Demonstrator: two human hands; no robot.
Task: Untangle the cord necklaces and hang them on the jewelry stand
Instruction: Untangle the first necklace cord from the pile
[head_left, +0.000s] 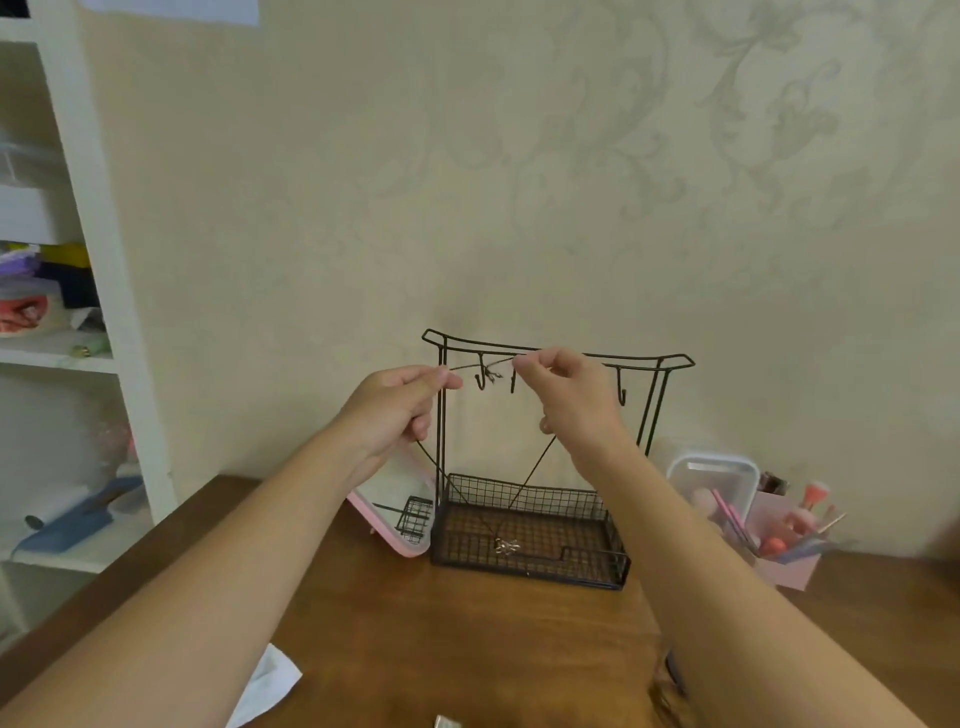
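Observation:
A black wire jewelry stand (655, 400) with a mesh tray base and several hooks under its top bar stands on the wooden table against the wall. My left hand (395, 410) and my right hand (563, 395) each pinch a dark cord necklace (535, 465), stretching a short span of it level with the hooks, right by the leftmost hook. The cord's two sides run down from my hands in a V to a small silver pendant (506, 545) that hangs low over the tray. A small knot sits on the stretched span.
A pink-framed mirror (405, 519) leans left of the stand. A pink organiser with brushes (784, 540) and a clear lidded box (711, 483) sit to its right. White shelves (72, 364) fill the left side. A white paper (270, 680) lies near the table's front edge.

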